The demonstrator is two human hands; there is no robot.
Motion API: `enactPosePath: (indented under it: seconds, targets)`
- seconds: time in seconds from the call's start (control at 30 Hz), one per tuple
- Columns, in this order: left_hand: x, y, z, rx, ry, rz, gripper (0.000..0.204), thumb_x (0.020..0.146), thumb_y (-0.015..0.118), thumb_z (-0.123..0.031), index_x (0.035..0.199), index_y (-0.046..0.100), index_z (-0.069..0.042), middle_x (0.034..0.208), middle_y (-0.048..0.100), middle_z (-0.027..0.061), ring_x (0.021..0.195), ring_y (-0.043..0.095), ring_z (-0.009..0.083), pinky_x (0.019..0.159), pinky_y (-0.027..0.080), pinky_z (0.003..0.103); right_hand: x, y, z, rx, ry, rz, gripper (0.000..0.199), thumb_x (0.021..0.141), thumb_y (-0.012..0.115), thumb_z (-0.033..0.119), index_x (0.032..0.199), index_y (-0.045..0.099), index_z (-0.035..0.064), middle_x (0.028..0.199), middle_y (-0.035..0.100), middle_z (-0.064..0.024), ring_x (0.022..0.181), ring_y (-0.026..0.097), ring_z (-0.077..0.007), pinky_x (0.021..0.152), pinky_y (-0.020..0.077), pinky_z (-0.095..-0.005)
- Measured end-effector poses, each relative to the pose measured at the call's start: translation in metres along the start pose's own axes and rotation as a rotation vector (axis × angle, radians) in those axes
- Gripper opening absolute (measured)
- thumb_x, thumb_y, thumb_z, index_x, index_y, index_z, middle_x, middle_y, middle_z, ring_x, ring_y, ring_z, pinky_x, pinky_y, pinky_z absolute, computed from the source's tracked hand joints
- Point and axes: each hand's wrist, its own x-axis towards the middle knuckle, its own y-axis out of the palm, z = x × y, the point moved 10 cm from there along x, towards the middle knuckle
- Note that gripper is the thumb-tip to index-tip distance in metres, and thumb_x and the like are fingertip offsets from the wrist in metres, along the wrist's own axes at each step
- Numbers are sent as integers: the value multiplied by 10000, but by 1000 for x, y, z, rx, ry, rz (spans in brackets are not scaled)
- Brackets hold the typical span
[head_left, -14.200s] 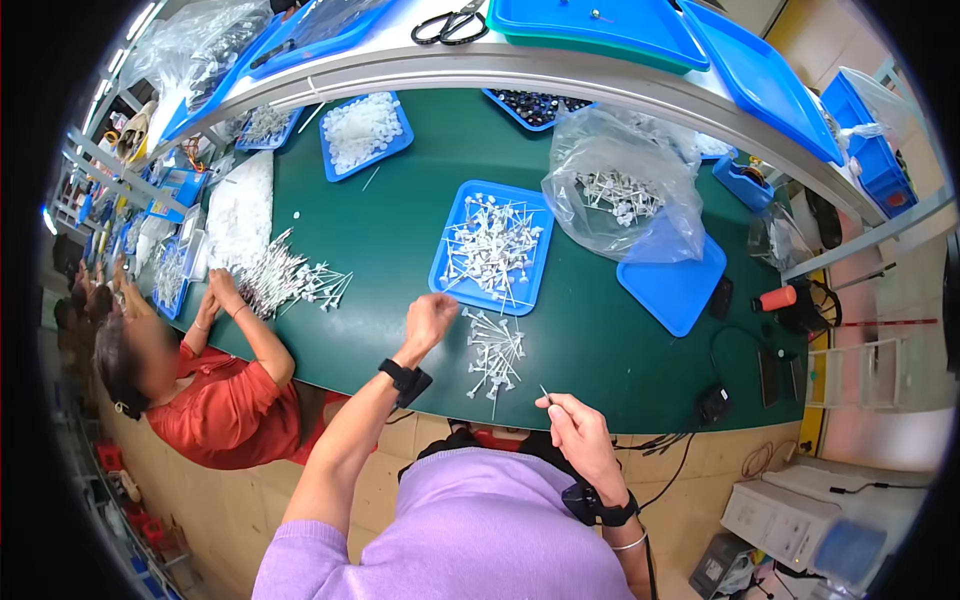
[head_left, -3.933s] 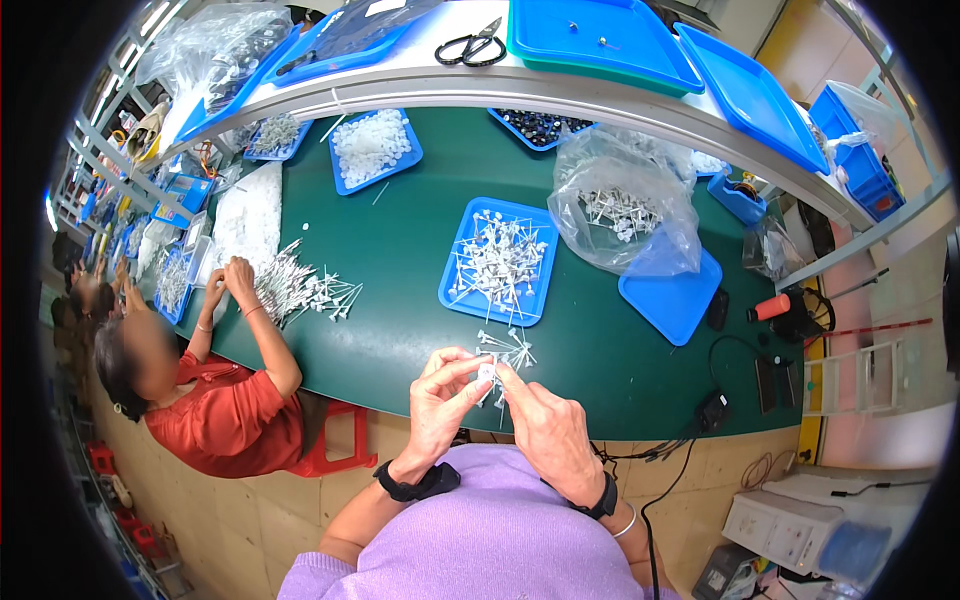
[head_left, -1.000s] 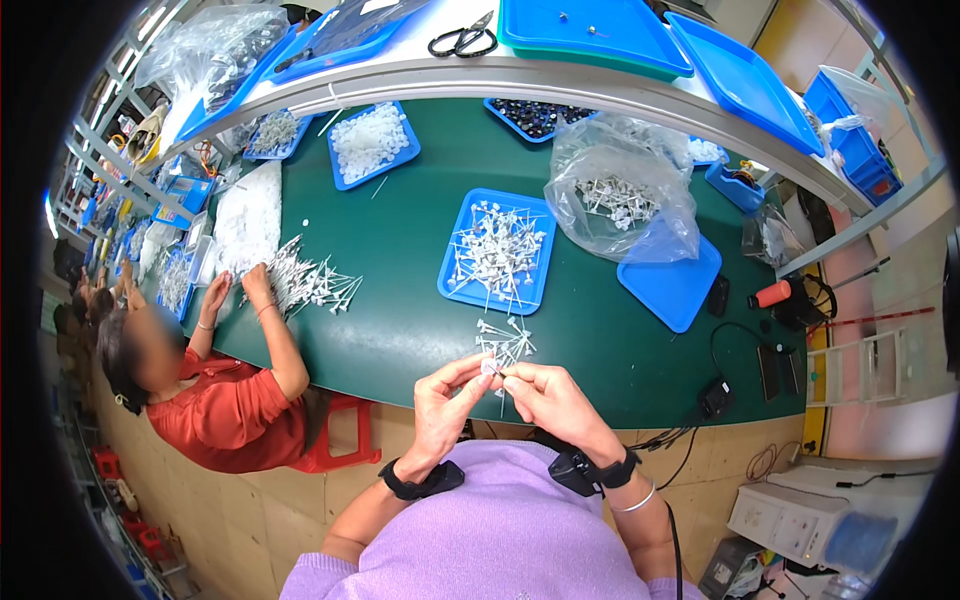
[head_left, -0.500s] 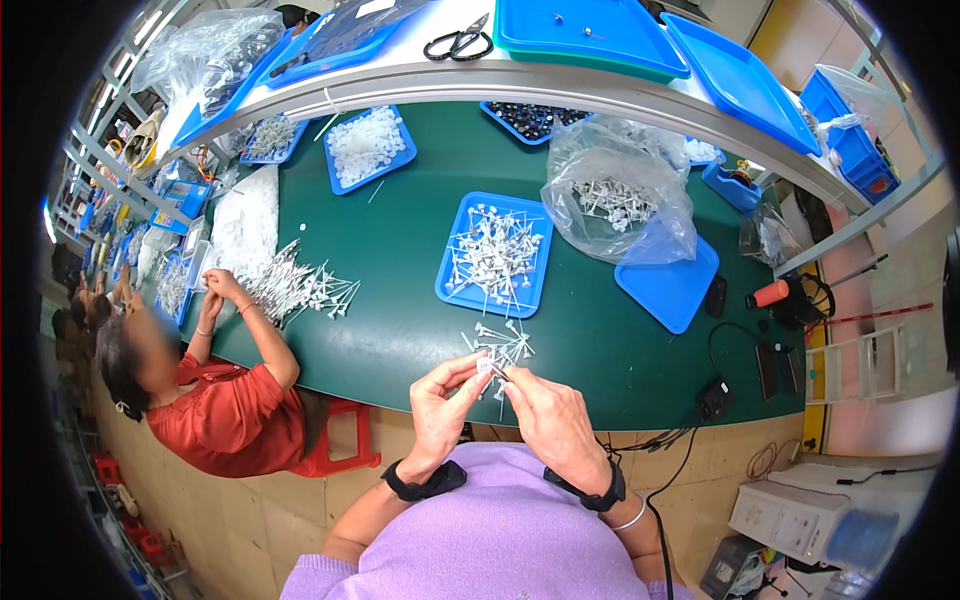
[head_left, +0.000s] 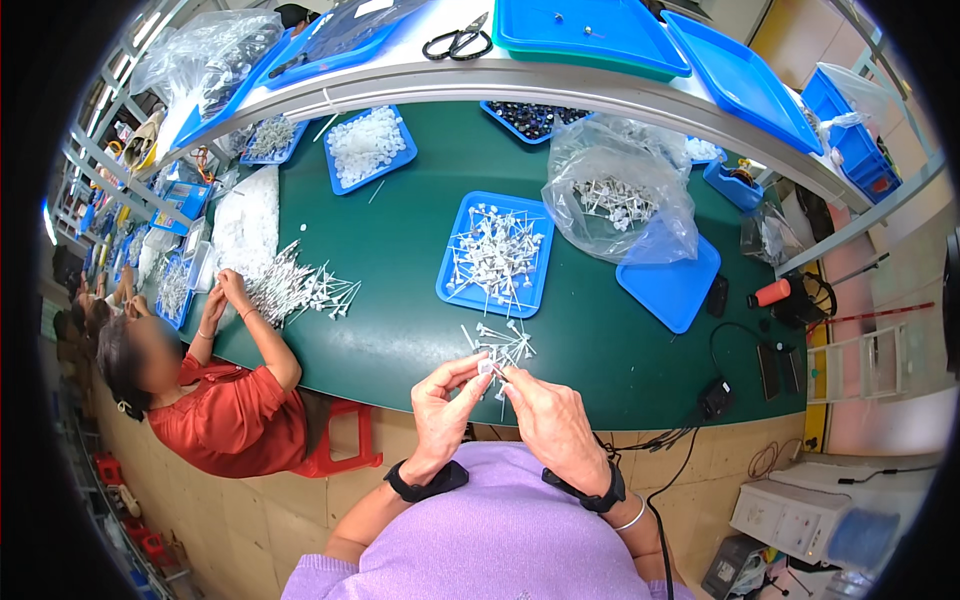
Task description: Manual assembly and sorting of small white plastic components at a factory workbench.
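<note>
My left hand (head_left: 442, 408) pinches a small white plastic cap (head_left: 486, 367) between thumb and forefinger, close to the table's front edge. Right beside it, the fingers of my right hand (head_left: 548, 412) are pressed together on a thin piece whose kind is hard to make out. The two fingertips almost meet. Just beyond them lies a loose pile of white-headed pins with thin metal stems (head_left: 508, 343) on the green table (head_left: 390, 270). Farther off, a blue tray (head_left: 452, 222) holds many more of these pins.
A clear plastic bag (head_left: 672, 200) of pins and a blue tray (head_left: 668, 285) lie to the right. At left a co-worker in red (head_left: 225, 420) handles parts beside another pin heap (head_left: 300, 285). White caps fill a tray (head_left: 368, 150); scissors (head_left: 458, 42) rest on the shelf above.
My hands stay almost in place, with a slight shift of the right fingers. The co-worker's hands at left have moved a little.
</note>
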Motion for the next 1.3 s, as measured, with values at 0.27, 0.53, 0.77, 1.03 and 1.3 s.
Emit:
enactPosePath:
  seconds: [0.27,0.53,0.77,1.03,1.3]
  targets:
    - [2,1,6,-79,-56,51,250,897,639,13,1146,622,33,1068,696,146,982,667,163,870,529,272,-3,23,-34,444,273,198,203,988,524,131,1096,639,4,551,472,9,471,438,-55,447,358,-250]
    - [2,2,9,-145,-84,82,235,906,625,13,1140,619,34,1062,693,156,978,668,174,873,536,294,-15,51,-46,949,506,420,271,1028,464,224,1093,618,10,552,415,59,451,368,-27,419,312,-212]
    - [5,2,15,-139,-150,82,225,919,629,-28,1135,626,33,1025,701,144,916,676,157,865,534,286,-9,39,-42,617,404,305,262,1018,466,205,1095,610,0,552,483,-6,456,450,-81,462,392,-274]
    - [8,-4,14,-125,-169,16,208,920,644,-68,1106,646,26,987,709,130,911,678,150,856,527,279,-10,10,-26,280,305,201,221,990,489,148,1109,615,11,569,545,-80,514,575,-172,529,452,-323]
    - [27,-16,48,-42,-233,2,190,912,661,-94,1064,655,19,943,714,108,885,678,143,838,526,276,-25,11,-58,270,368,152,229,990,490,124,1108,631,-14,585,544,-36,525,536,-94,525,440,-276]
